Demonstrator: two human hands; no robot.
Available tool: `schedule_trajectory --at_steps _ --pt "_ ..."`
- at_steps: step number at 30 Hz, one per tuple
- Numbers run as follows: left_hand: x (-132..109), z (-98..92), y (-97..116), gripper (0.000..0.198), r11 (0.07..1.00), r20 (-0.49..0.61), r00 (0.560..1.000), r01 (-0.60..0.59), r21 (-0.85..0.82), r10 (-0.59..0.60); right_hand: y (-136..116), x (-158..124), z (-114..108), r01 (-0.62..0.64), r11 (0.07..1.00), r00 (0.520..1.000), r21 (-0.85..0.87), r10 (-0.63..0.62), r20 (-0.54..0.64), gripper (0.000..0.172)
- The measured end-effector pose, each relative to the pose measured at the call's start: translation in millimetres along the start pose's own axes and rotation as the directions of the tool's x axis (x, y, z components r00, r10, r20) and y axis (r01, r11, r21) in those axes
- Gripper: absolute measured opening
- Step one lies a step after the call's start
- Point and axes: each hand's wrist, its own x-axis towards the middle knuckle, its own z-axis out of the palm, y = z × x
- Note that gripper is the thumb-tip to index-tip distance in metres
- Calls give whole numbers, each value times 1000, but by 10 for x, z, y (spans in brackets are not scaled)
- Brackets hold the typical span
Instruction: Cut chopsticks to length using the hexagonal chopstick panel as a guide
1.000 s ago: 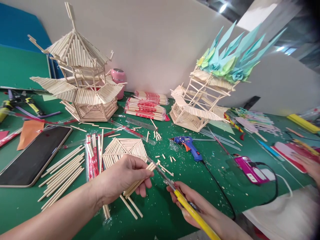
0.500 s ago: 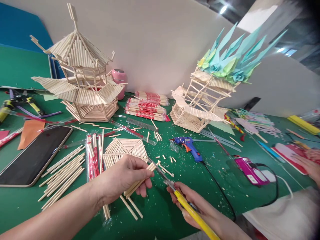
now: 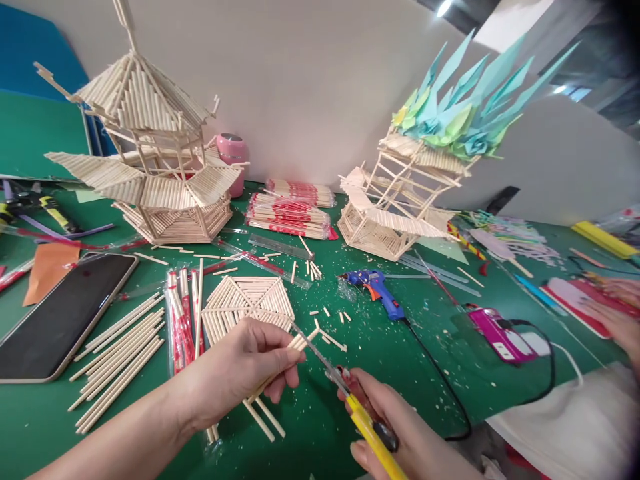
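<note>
My left hand (image 3: 263,357) pinches a small bundle of wooden sticks (image 3: 299,343), mostly hidden behind my fingers. In my right hand (image 3: 385,413) is a yellow-handled bladed tool (image 3: 367,433); its exact kind is unclear. Its long narrow metal part meets the stick ends just right of my left fingertips. Behind my left hand lies a flat polygonal stick panel (image 3: 245,297), partly covered by it. Two loose sticks (image 3: 265,419) show below the left hand. Short cut pieces (image 3: 327,311) are scattered beyond the blade.
A tall stick pagoda (image 3: 165,200) stands back left, and a paper-topped stick tower (image 3: 390,227) back right. Stick packs (image 3: 287,215), a blue glue gun (image 3: 375,290) with its cord, a phone (image 3: 65,313) and loose sticks (image 3: 123,360) surround the hands. Another person's hand (image 3: 617,320) is far right.
My view has shifted slightly. The right hand has tilted and opened its grip a little around the yellow handle. My left hand still pinches the sticks against the metal part.
</note>
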Motion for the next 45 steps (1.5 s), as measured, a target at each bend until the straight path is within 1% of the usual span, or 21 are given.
schedule_trajectory --at_steps 4,6,10,14,17,19,21,24,27,29,32,35,38,40,41,42,43,44,45 --pt "-13 -5 -10 39 1000 10 1000 -10 28 10 -20 7 81 -36 999 997 22 37 -75 27" --pt "-19 -14 -17 38 1000 13 1000 -2 24 2 -6 11 97 -46 997 995 54 51 -89 28" --pt "-12 -20 -31 36 999 12 1000 25 -43 -25 60 25 62 -30 992 999 121 35 -36 35" --pt "3 0 -44 34 994 -5 999 50 -93 -50 91 34 -1 -103 982 994 160 98 38 43" --pt "8 30 -45 33 994 10 999 43 -101 -42 84 32 -6 -126 973 991 191 117 57 45" --pt "8 51 -38 32 992 0 999 36 -120 -37 76 25 10 -115 976 993 184 108 45 42" --pt "4 64 -32 31 991 -4 999 36 -126 -36 68 14 35 -104 982 995 157 103 18 35" --pt "-11 67 -35 31 994 1 999 42 -103 -42 59 -2 76 -86 990 996 113 89 -27 27" --pt "-29 62 -51 31 996 0 999 44 -82 -44 55 1 118 -33 996 998 86 38 -51 28" --pt "-33 57 -59 32 997 -4 999 37 -64 -37 54 16 141 1 996 999 88 3 -45 30" --pt "-30 48 -65 32 999 -31 999 27 -39 -28 40 42 150 -1 993 1000 121 4 -25 30" --pt "-27 39 -84 32 1000 -69 997 18 -18 -19 -10 48 130 -13 990 999 142 17 -30 26" --pt "-29 41 -129 33 999 -75 997 14 41 -11 -84 35 104 -36 994 998 99 42 -52 25" --pt "-31 51 -168 33 994 -103 994 -34 100 44 -131 30 95 -38 998 997 49 41 -70 25" --pt "-32 56 -188 32 985 -148 983 -86 150 108 -151 30 94 -36 999 996 25 38 -77 25" --pt "-34 62 -208 31 963 -212 956 -152 223 200 -167 32 95 -34 999 996 -1 34 -85 24" --pt "-36 68 -228 29 922 -277 908 -223 317 315 -181 34 98 -31 999 995 -28 28 -97 24" --pt "-37 74 -247 27 861 -328 837 -287 421 439 -192 37 103 -25 998 994 -59 18 -112 23" --pt "-38 80 -265 24 787 -357 752 -333 520 554 -201 40 110 -18 996 992 -92 6 -127 24"
